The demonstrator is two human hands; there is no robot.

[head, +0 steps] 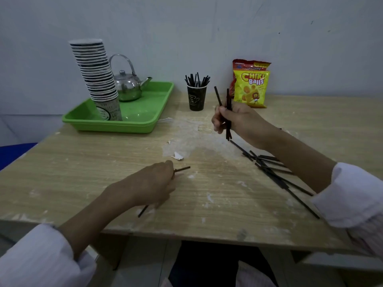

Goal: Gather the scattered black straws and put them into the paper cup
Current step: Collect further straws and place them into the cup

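Now grips straws [228,100] upright in right hand [234,121] beside cup [196,98], ready for dropping. Pinches lone straw [182,169] with left hand [153,185].

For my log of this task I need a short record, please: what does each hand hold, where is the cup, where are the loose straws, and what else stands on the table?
left hand: holds one black straw, low over the table
right hand: grips a bundle of straws, raised, not yet at the cup
paper cup: upright near the wall, standing straws inside
loose straws: crossed pile on the table, under the right forearm
others: green tray carrying cup stack and kettle; snack bags at the wall
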